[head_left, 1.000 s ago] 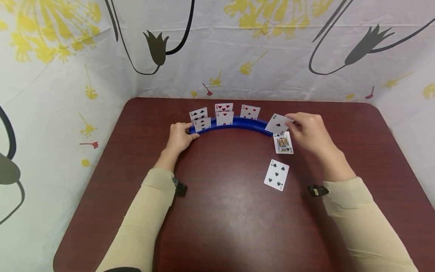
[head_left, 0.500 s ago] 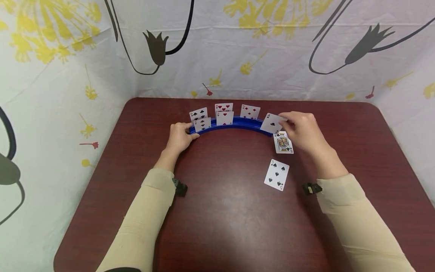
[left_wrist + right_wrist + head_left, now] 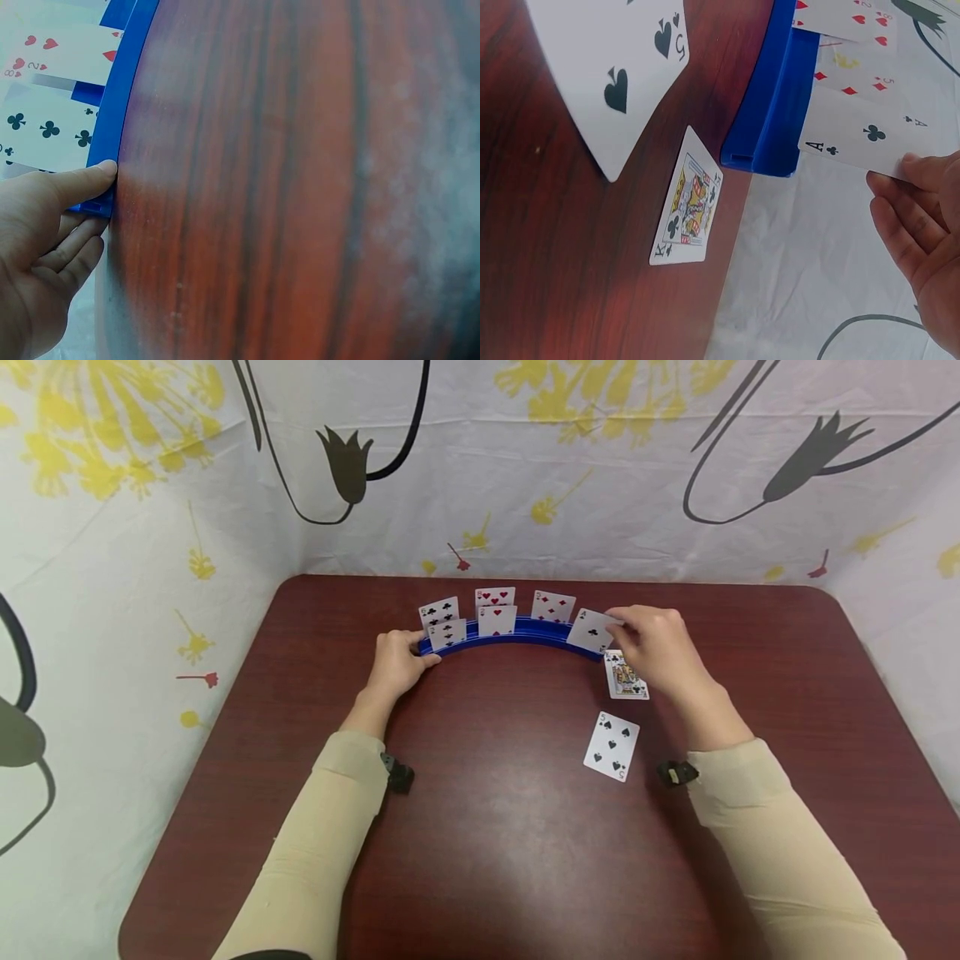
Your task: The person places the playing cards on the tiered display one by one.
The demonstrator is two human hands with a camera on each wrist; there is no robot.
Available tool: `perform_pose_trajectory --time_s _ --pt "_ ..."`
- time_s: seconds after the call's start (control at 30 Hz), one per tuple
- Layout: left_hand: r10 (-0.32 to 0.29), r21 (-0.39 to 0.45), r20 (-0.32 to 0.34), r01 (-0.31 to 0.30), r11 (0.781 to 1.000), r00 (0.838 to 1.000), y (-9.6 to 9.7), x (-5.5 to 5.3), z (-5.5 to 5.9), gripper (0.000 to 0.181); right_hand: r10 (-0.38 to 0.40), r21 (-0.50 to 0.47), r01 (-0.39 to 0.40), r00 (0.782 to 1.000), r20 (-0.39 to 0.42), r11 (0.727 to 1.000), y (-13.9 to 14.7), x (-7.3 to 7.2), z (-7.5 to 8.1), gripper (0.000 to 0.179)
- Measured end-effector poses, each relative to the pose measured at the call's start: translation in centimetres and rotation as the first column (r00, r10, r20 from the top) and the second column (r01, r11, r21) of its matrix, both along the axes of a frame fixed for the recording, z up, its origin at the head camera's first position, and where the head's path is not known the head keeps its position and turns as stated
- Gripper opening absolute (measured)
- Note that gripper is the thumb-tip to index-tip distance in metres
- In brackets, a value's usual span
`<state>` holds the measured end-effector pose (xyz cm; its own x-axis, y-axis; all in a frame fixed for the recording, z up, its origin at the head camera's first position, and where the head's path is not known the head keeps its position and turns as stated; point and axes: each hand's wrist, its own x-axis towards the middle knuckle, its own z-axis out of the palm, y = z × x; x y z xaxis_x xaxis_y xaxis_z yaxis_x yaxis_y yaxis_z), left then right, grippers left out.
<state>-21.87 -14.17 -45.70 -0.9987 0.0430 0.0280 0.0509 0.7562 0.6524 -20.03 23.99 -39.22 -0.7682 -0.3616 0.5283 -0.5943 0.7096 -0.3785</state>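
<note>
A curved blue card holder (image 3: 525,632) stands near the table's far edge. My left hand (image 3: 393,663) grips its left end; the left wrist view shows the thumb on the front edge and fingers below. With my right hand (image 3: 662,647) I pinch the ace of clubs (image 3: 589,632) by its upper right corner, between thumb and fingers. The card's lower edge is at the holder's right end (image 3: 769,161). Two clubs cards (image 3: 447,634) stand at the holder's left, then a two of hearts (image 3: 496,621) before an eight of hearts (image 3: 495,596), then a five of diamonds (image 3: 552,606).
The king of clubs (image 3: 625,678) lies face up just below the holder's right end. Nearer me lies the five of spades (image 3: 612,747). A patterned white cloth (image 3: 637,527) hangs behind the dark red table (image 3: 480,827).
My right hand has moved left with the ace of clubs, from beside the holder's right end to over it. The left hand and the other cards stay where they were.
</note>
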Motion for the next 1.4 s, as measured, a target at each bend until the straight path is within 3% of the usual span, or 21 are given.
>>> perform_pose_trajectory --time_s 0.87,1.4 --pt "0.005 -0.021 0.008 -0.004 1.0 1.0 0.1 0.0 0.1 0.053 -0.028 0.034 0.025 0.997 0.077 0.999 -2.5 -1.2 -0.8 0.018" --pt "0.003 -0.005 -0.007 -0.003 1.0 1.0 0.0 0.0 0.0 0.05 -0.046 0.055 0.043 0.997 0.059 0.998 -3.9 -1.8 -1.4 0.021"
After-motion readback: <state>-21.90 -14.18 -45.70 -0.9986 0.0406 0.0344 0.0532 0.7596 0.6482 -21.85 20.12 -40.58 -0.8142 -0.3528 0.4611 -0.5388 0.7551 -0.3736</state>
